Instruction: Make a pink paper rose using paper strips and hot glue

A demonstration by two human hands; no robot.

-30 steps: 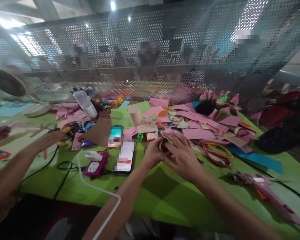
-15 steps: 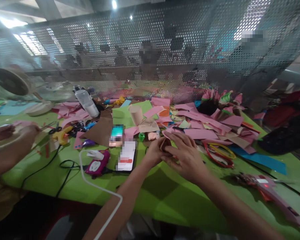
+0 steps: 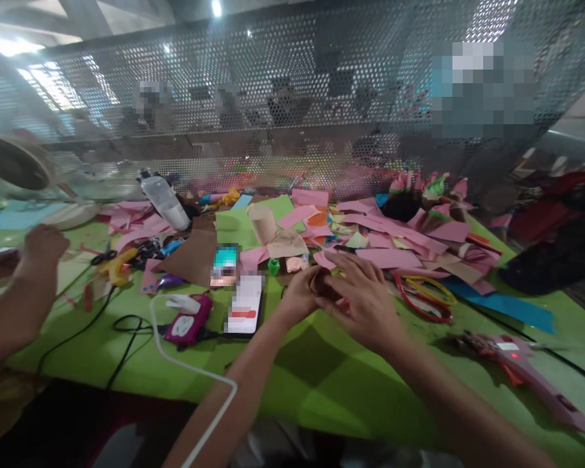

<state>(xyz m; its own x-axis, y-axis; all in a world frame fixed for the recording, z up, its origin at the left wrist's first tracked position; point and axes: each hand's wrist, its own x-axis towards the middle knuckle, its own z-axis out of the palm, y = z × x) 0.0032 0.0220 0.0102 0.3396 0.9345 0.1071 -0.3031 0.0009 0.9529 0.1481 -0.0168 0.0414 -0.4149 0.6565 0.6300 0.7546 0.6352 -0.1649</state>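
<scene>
Over the green table (image 3: pixel 302 403), both hands meet around a small brown piece (image 3: pixel 320 281), which looks like rolled paper. My left hand (image 3: pixel 299 296) is wrapped round it from the left. My right hand (image 3: pixel 358 292) bends over it from the right, its fingers pressed against it and hiding much of it. Behind the hands lie crumpled tan paper (image 3: pixel 287 242), a small green piece (image 3: pixel 273 266) and pink paper strips (image 3: pixel 390 258). A tan paper cylinder (image 3: pixel 262 224) stands tilted farther back.
Left are a phone (image 3: pixel 246 305), a magenta case (image 3: pixel 189 320) with a white cable, a bottle (image 3: pixel 164 200) and a yellow glue gun (image 3: pixel 117 268). Right are red and yellow rings (image 3: pixel 424 299) and a pink glue gun (image 3: pixel 531 370). A co-worker's arm (image 3: pixel 19 292) reaches in at far left.
My fingers have shifted slightly around the brown piece, and its pink edge shows less on top. The co-worker's hand at the left is raised and more closed. The view has moved slightly.
</scene>
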